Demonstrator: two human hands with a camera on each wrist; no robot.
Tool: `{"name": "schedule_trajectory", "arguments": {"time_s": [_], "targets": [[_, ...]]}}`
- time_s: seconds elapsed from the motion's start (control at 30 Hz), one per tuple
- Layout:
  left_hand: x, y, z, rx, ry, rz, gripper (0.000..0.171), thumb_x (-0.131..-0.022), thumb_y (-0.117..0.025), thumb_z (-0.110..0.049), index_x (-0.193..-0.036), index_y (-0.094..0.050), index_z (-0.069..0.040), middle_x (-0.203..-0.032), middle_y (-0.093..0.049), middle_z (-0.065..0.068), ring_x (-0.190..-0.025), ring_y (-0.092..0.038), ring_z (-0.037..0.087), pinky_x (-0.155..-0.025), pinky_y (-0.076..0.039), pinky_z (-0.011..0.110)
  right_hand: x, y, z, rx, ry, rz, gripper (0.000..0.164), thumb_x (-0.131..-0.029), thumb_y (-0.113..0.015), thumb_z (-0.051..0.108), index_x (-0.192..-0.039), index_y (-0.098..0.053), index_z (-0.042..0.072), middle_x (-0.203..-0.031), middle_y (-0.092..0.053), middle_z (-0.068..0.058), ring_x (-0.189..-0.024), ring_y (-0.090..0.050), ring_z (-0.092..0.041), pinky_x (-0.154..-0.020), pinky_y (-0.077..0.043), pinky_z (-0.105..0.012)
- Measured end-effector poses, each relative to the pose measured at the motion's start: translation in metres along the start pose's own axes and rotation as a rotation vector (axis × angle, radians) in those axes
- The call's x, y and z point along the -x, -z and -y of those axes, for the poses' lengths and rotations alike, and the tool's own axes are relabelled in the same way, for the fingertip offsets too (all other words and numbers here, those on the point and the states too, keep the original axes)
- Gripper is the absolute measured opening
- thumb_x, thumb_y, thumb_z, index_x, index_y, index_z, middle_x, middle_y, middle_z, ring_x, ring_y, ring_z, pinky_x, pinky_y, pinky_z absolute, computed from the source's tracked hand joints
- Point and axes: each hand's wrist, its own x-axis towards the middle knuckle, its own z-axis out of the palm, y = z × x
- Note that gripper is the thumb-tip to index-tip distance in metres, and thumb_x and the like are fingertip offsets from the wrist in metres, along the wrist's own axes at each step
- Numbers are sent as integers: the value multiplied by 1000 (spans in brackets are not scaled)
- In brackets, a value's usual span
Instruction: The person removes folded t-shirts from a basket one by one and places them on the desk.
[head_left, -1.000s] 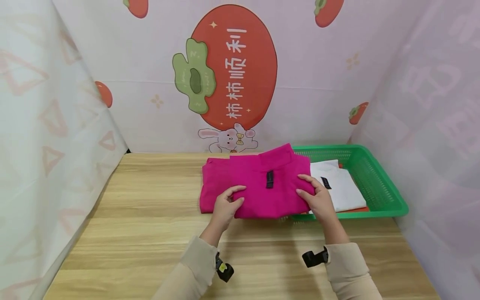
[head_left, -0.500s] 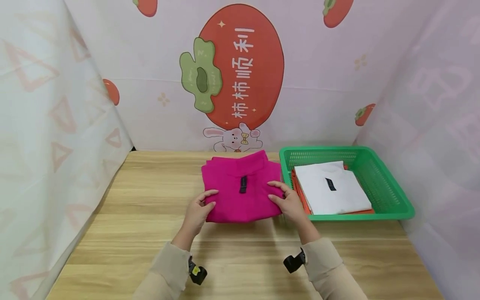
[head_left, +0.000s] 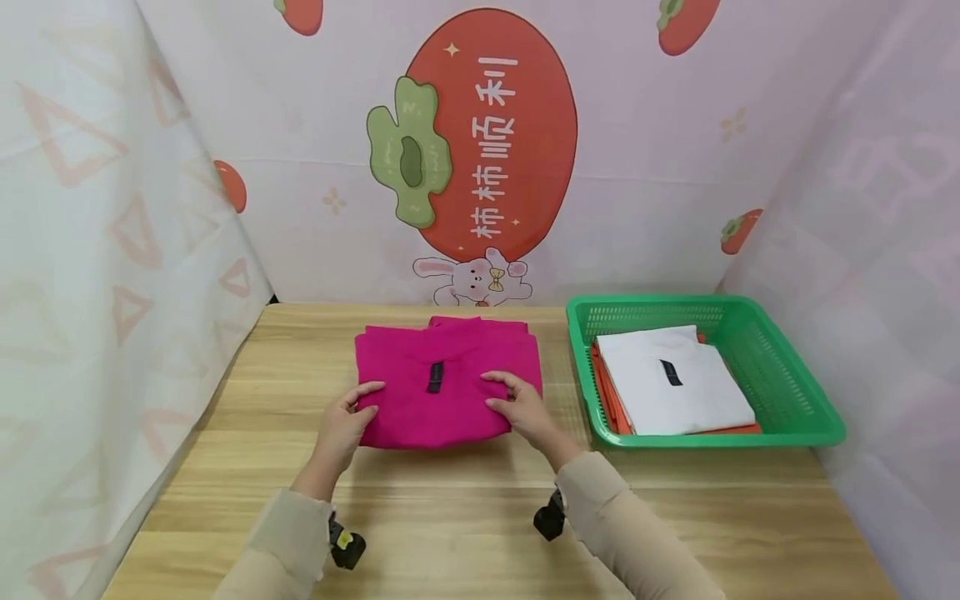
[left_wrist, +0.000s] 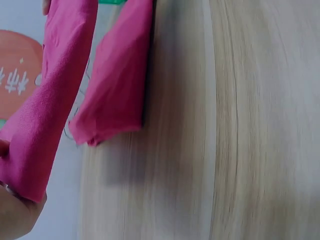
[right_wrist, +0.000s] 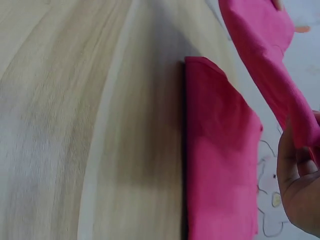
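Note:
Both hands hold a folded magenta shirt [head_left: 408,412] with a small black neck label [head_left: 435,377]. My left hand [head_left: 341,429] pinches its left edge, thumb on top. At the opposite edge, my right hand [head_left: 528,417] pinches it the same way. In the left wrist view the held shirt [left_wrist: 55,90] hangs tilted above the table. A second folded magenta garment [right_wrist: 217,160] lies on the tabletop below it; in the head view this lower garment [head_left: 529,358] is partly hidden behind the held shirt and shows at its right and back.
To the right stands a green plastic basket [head_left: 806,392]. It contains a folded white shirt [head_left: 675,400] with a black label, on top of orange cloth [head_left: 611,400]. Patterned curtains [head_left: 652,208] close off the back and sides of the wooden table [head_left: 450,533].
Both hands have carried the magenta shirt leftward, away from the basket's edge. It now overlaps the left part of the lower garment, and the white shirt in the basket shows fully.

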Motion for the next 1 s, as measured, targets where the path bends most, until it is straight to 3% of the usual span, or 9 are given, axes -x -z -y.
{"name": "schedule_trajectory", "arguments": {"time_s": [0.2, 0.37, 0.43, 0.5, 0.57, 0.63, 0.83, 1.0], "targets": [[-9, 34, -2, -111, -8, -22, 39, -82, -46, 3, -120, -50, -5, -123, -38, 15, -91, -45, 21, -67, -43, 22, -15, -30, 7, 0, -15, 58, 38, -80, -54, -5, -117, -51, 4, -108, -53, -18, -71, -49, -15, -57, -42, -25], [-16, 59, -9, -196, -28, -32, 41, -82, -45, 2, -123, -48, -5, -126, -34, 17, -90, -45, 21, -65, -43, 20, -35, -54, -2, 18, -33, 58, 40, -80, -54, -6, -117, -52, 9, -115, -49, -12, -67, -41, -13, -55, -37, -22], [-18, 68, -12, -227, -36, -42, 42, -82, -45, 2, -123, -48, -5, -127, -33, 17, -88, -45, 20, -64, -43, 20, -42, -63, -2, 46, -36, 58, 41, -80, -54, -6, -117, -53, 10, -111, -49, -8, -65, -37, -12, -54, -34, -21], [-21, 75, -14, -254, -36, -53, 42, -82, -44, 2, -123, -48, -5, -126, -34, 17, -83, -45, 19, -62, -42, 19, -48, -72, -2, 70, -33, 62, 41, -80, -55, -6, -117, -54, 11, -95, -50, -7, -62, -33, -13, -52, -31, -21], [-24, 82, -16, -278, -33, -59, 43, -82, -44, 2, -123, -48, -5, -127, -33, 17, -81, -44, 20, -60, -41, 20, -54, -80, -2, 93, -28, 64, 41, -79, -56, -6, -116, -54, 11, -80, -44, -4, -60, -31, -13, -50, -29, -21], [-27, 87, -17, -309, -28, -53, 43, -82, -44, 2, -124, -47, -5, -129, -32, 18, -83, -42, 21, -60, -40, 20, -59, -88, -3, 100, -42, 60, 40, -79, -56, -6, -115, -55, 12, -76, -39, -2, -63, -31, -13, -51, -30, -21], [-41, 96, -20, -395, -15, -48, 45, -80, -40, 2, -124, -47, -5, -132, -28, 23, -103, -33, 27, -65, -37, 23, -70, -104, -4, 59, -110, 43, 41, -78, -56, -8, -114, -56, 11, -110, -47, -7, -80, -38, -15, -56, -35, -20], [-56, 102, -23, -417, -12, -78, 46, -79, -37, 2, -123, -48, -4, -130, -30, 25, -105, -34, 29, -63, -39, 24, -80, -115, -1, 16, -160, 77, 45, -77, -54, -9, -118, -52, 10, -110, -46, -11, -60, -34, -11, -47, -31, -21]]}}
